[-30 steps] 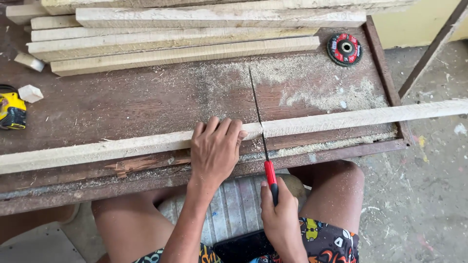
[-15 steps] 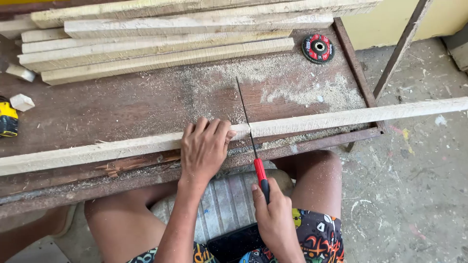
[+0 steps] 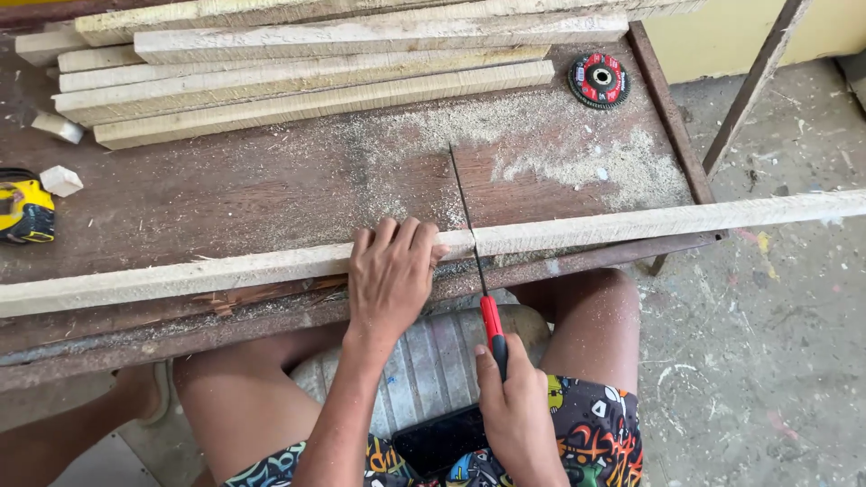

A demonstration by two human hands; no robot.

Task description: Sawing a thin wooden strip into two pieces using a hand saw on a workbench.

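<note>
Sawing slat, dusty workbench, rt hand.

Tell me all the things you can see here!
Long wood strip: one, pale, lying across the front of the bench, under the saw.
Saw: one, thin dark blade with red handle, cutting across the strip.
Stacked wood strips: several, pale, at the back of the bench.
Bench: one, dark brown, dusted with sawdust.
Grinding disc: one, red and black, back right corner.
Tape measure: one, yellow and black, left edge.
Small wood blocks: two, pale, far left.
Left hand: fingers pressing the strip beside the cut.
Right hand: gripping the saw handle.
</note>
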